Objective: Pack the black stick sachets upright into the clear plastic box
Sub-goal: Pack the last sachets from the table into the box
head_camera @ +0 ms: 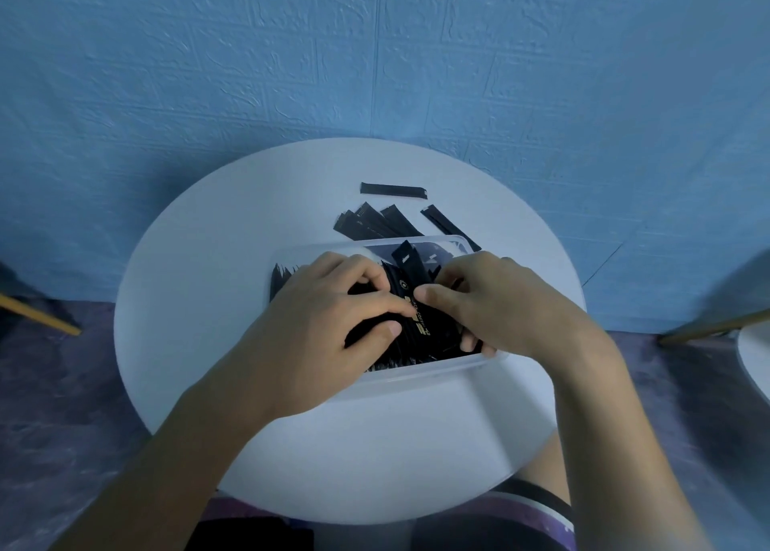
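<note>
Right hand (491, 300) on gold-lettered black sachet (406, 277)

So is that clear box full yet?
Not full: black sachets crowd the near part of the clear box, while its far right end looks mostly bare.

The left hand (329, 313) and right hand (496, 304) are bare, with short, plain thumbnails; the left forearm (187, 434) and right forearm (604, 417) are also bare, right to the near edge; at the near right a bare thigh (541, 463) meets dark shorts (479, 529); their hem (537, 496) has a black band, then a pale stripe and a purple, faintly speckled one; at the near left the cloth looks black, with a purple strip along its far edge.
</note>
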A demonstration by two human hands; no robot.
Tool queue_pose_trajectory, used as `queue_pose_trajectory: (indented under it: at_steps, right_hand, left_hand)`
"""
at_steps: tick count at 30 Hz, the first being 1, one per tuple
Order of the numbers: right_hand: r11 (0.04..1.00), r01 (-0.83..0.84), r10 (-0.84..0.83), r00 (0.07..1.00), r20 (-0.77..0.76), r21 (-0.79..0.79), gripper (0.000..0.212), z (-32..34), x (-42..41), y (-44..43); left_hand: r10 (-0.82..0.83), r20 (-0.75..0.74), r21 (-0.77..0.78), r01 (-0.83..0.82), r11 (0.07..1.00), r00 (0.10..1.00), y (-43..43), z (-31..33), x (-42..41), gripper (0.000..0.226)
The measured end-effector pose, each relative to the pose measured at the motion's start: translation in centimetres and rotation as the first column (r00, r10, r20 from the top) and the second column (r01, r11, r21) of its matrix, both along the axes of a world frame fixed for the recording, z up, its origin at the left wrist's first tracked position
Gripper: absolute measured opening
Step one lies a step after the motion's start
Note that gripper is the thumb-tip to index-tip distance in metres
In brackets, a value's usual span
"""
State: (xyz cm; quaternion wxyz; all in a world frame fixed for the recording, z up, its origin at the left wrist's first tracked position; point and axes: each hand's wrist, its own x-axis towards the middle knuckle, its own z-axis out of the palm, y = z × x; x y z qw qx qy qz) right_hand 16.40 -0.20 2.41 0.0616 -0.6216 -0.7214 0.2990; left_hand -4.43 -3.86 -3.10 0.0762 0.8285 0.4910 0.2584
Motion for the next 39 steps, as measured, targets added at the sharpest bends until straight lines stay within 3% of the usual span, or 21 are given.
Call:
queue_pose_trajectory:
  at_steps: [8,22,25,27,29,33,39]
  right_hand:
    - [1.0,-0.009,0.007,0.997,-0.08,-0.021,0.019,-0.1,-0.2,0.3]
    - [0.991,-0.056,0.04,0.99,-0.134,-0.118,0.042,-0.7,0.1,0.9]
    - [0.994,-0.051,0.031,0.982,-0.188,-0.1,0.028,-0.7,0.2,1.4]
    - [0.993,-0.057,0.022,0.952,-0.305,-0.106,0.01,-0.5,0.2,1.7]
    - [0.986,-0.08,0.019,0.923,-0.385,-0.143,0.023,-0.5,0.2,2.1]
    - [0.965,-0.18,0.098,0.923,-0.372,-0.191,0.057,-0.4,0.4,3.0]
    - [0.918,-0.296,0.191,0.914,-0.359,-0.264,0.065,-0.1,0.3,4.0]
  left_hand:
    - [-0.005,-0.003,0.007,0.005,1.0,1.0,0.0,0.0,-0.1,0.036]
    - [-0.025,0.062,-0.023,0.027,0.999,0.998,0.1,-0.2,-0.2,0.038]
    - [-0.016,0.072,-0.065,0.021,0.998,0.997,0.0,-0.1,-0.2,0.04]
    - [-0.004,0.081,-0.078,0.01,0.997,0.997,-0.1,0.1,-0.2,0.04]
    - [0.0,0.087,-0.082,0.007,0.997,0.996,-0.3,0.2,-0.2,0.039]
    - [-0.016,0.081,-0.081,0.022,0.996,0.997,-0.4,0.5,-0.3,0.038]
    - [-0.027,0.115,-0.058,0.033,0.998,0.993,-0.2,0.4,-0.4,0.047]
